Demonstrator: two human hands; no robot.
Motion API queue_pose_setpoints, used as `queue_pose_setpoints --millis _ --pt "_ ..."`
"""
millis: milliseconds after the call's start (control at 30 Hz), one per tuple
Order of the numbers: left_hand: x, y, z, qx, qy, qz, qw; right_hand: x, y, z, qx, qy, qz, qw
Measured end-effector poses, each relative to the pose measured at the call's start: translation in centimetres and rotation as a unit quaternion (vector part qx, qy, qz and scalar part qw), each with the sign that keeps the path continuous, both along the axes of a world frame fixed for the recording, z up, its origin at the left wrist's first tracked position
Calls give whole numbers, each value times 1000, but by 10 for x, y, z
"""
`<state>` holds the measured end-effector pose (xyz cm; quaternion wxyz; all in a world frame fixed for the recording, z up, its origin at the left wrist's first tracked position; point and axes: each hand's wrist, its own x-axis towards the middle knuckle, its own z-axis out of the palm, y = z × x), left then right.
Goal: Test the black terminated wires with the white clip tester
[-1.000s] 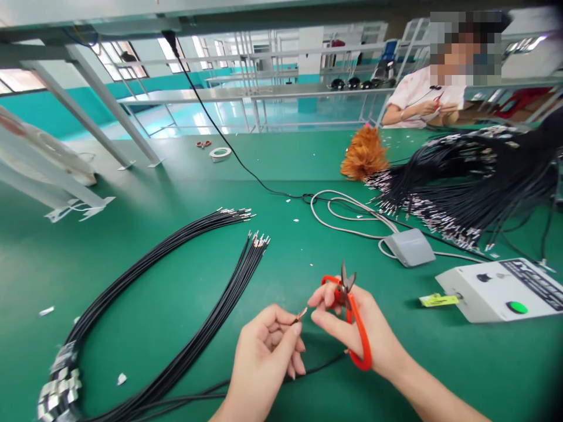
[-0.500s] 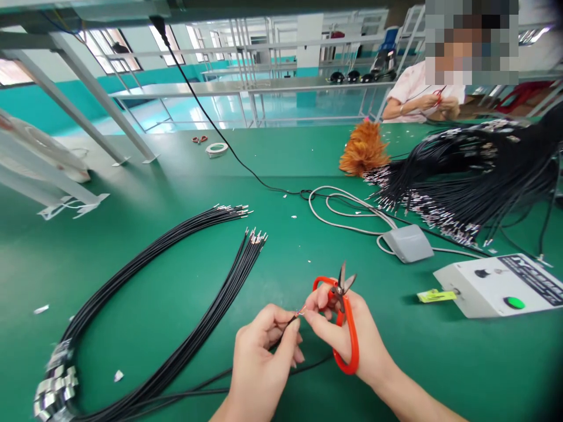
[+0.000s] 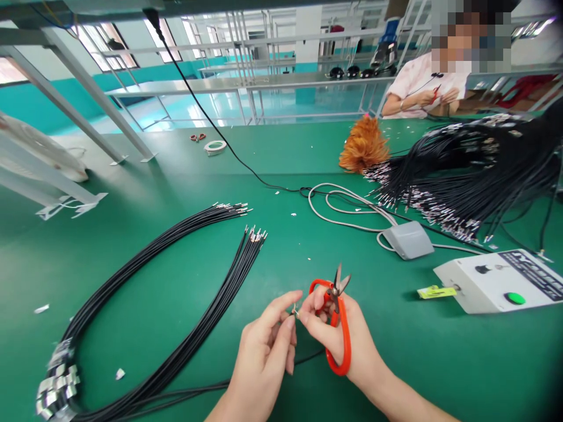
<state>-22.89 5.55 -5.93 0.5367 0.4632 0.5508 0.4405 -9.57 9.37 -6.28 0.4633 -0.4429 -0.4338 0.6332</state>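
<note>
Near the front middle, my left hand (image 3: 266, 354) pinches the end of a black cable (image 3: 310, 356), whose thin wires stick up at the fingertips. My right hand (image 3: 341, 334) carries red-handled scissors (image 3: 345, 343), looped round the hand with blades parted and pointing up. Its thumb and forefinger touch the fine wires beside my left fingertips. Left of my hands a curved bundle of black cables (image 3: 118, 266) lies on the green table (image 3: 176, 176), with bare tips at the top and silvery wrapping at the lower left.
A white box with a green button (image 3: 505, 284) and a grey pedal (image 3: 408, 240) lie at right. Behind them are a large black cable pile (image 3: 475, 170) and an orange feather duster (image 3: 364, 146). A person (image 3: 407, 91) sits across, holding something red. White tape (image 3: 215, 147) lies farther back.
My left forefinger has lifted and straightened, and the thin wires now stand spread apart. My right hand and the scissors have shifted slightly left. The view has moved a little.
</note>
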Motion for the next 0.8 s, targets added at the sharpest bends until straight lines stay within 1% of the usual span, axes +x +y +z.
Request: queue_pose_setpoints --millis 100,167,233,267,300,333,400,433,467,500,600,800 --pt "1 2 2 -26 -42 14 999 2 -2 -2 71 -72 -7 995" --pt "-1 5 5 -54 -91 17 994 9 -1 -5 106 -105 10 989" --pt "-4 8 9 -75 -133 22 988 21 3 -7 145 -166 36 975" --pt "-6 9 11 -82 -151 26 985 28 4 -8 170 -217 47 960" --pt "-8 9 12 -87 -166 30 982 33 6 -8 203 -277 54 938" --pt "-10 10 14 -92 -179 32 979 38 8 -9 240 -338 56 908" --pt "-11 9 16 -99 -197 35 975 44 10 -10 316 -437 43 841" --pt "-11 9 16 -101 -204 36 973 45 10 -11 350 -469 30 810" --pt "-10 9 17 -104 -208 37 972 45 11 -12 378 -489 17 786" --pt "-9 8 18 -105 -211 39 971 44 10 -12 399 -501 8 768" --pt "-7 7 19 -105 -211 41 971 39 10 -13 429 -519 -4 740" --pt "-8 6 18 -107 -200 38 973 35 12 -9 463 -531 -15 709"
